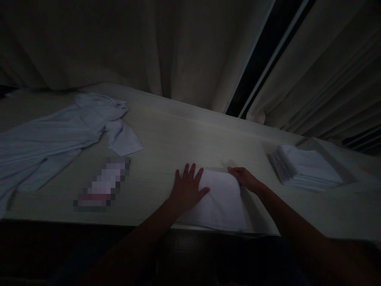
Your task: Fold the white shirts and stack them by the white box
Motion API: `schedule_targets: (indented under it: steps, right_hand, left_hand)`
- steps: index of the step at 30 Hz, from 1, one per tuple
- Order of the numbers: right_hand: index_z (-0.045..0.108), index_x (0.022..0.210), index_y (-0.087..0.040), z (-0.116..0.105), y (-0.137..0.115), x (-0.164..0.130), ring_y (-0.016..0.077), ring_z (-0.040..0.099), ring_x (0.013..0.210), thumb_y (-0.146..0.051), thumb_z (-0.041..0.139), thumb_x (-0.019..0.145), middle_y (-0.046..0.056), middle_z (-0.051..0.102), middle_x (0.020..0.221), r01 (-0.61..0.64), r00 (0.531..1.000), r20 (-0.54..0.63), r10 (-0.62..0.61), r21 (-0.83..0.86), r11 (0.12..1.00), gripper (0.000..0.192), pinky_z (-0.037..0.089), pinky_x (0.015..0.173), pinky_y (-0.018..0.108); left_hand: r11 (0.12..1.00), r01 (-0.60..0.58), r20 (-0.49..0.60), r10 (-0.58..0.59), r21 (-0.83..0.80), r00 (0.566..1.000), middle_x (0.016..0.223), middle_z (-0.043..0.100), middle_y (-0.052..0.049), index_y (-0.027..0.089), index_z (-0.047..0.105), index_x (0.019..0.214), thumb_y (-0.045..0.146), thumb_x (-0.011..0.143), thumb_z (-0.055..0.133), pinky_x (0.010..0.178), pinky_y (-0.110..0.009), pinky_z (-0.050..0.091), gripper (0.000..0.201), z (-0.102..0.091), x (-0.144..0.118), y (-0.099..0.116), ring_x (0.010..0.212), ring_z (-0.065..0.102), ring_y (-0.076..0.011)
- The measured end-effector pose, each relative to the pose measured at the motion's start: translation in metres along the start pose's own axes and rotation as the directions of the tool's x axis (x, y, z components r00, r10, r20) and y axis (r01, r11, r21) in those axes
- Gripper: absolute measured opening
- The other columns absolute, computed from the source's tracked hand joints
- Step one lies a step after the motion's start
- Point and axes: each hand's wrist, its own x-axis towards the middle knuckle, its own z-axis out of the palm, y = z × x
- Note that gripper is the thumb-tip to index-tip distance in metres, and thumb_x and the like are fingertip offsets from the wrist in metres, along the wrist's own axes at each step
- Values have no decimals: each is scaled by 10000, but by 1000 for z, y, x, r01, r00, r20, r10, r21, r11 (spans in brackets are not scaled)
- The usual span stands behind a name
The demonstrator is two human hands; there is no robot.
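Observation:
A folded white shirt (218,202) lies on the table at its front edge, between my two hands. Flat on its left side rests my left hand (189,188), fingers spread. My right hand (243,178) pinches the shirt's far right corner between thumb and fingers. That right side looks slightly lifted, with a shadow beneath it. Further right is a stack of folded white shirts (309,165). An unfolded white shirt (86,123) spreads over the left of the table, its sleeve pointing toward the middle.
The pale table (175,135) runs across the view along a wall of beige curtains (190,51). A blurred-out flat object (104,182) lies left of my left hand. Dark gaps show between the curtains. The room is dim.

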Motion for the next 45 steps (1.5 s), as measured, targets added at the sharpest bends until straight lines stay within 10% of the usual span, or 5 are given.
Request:
schedule_targets:
  steps: [12, 23, 33, 37, 45]
  right_hand:
    - [561, 519, -211, 2, 2, 22, 229, 586, 636, -677, 497, 872, 63, 502, 473, -137, 950, -300, 87, -152, 979, 588, 375, 652, 331]
    - [616, 967, -178, 5, 21, -27, 182, 633, 733, -283, 761, 681, 69, 677, 872, -63, 958, -204, 203, 538, 841, 337, 497, 651, 296]
    - [586, 1211, -119, 20, 10, -34, 309, 552, 1205, -364, 617, 857, 200, 598, 1285, 61, 845, -518, -135, -158, 986, 432, 447, 985, 443]
    - [385, 1459, -93, 51, 8, -63, 302, 191, 1472, -497, 379, 985, 178, 290, 1566, 202, 812, -292, -505, -671, 713, 624, 223, 1167, 521]
    - [227, 1537, -88, 73, 28, -72, 273, 75, 1494, -610, 242, 986, 145, 183, 1601, 158, 892, -160, -422, -766, 624, 759, 137, 1198, 509]
  left_hand:
    - [1000, -2, -2, 2, 7, 1000, 1619, 204, -104, 285, 264, 1526, 736, 868, 273, 1148, -621, 90, 798, 2, -1, 1, 1493, 79, -356]
    - [994, -99, -34, 100, 36, 994, 1610, 206, -147, 161, 314, 1510, 763, 848, 279, 1202, -519, 1, 896, -10, -9, 17, 1502, 48, -317]
    - [997, -75, -11, 75, 30, 997, 1617, 194, -127, 210, 309, 1514, 830, 756, 387, 1184, -572, 7, 983, 3, -17, 20, 1491, 29, -380]
    - [999, -40, -30, 40, 25, 999, 1625, 149, -143, 237, 318, 1514, 838, 742, 400, 1134, -664, 14, 982, 6, -16, 22, 1471, 6, -452]
    - [999, -49, -65, 48, -9, 997, 1615, 177, -165, 250, 327, 1511, 864, 708, 410, 1146, -636, 67, 1014, 14, -15, 15, 1459, 103, -469]
